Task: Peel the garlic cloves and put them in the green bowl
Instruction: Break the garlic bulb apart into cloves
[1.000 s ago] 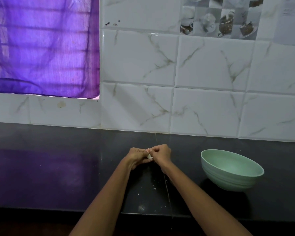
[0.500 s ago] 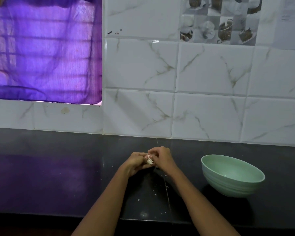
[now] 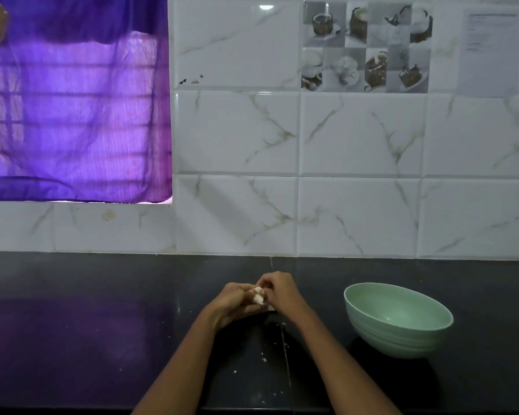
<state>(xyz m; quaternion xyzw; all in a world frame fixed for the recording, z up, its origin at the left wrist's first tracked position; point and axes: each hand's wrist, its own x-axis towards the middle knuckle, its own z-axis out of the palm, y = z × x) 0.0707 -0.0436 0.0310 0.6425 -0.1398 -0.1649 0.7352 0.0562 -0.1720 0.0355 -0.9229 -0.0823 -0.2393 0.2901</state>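
Note:
A small white garlic clove (image 3: pixel 257 297) sits between my two hands above the dark counter. My left hand (image 3: pixel 232 304) curls round it from the left. My right hand (image 3: pixel 280 292) pinches it from the right with fingertips on its top. Most of the clove is hidden by my fingers. The green bowl (image 3: pixel 397 320) stands on the counter to the right of my hands, a short way from my right wrist; what shows of its inside looks bare.
Small white flecks of garlic skin (image 3: pixel 264 359) lie scattered on the black counter (image 3: pixel 72 324) below my hands. A white marbled tile wall (image 3: pixel 357 175) rises behind. A purple curtain (image 3: pixel 72 115) hangs at the upper left.
My hands have stayed together on the clove, with the fingers shifting slightly on it. The camera has tilted up, so hands and bowl sit lower in view.

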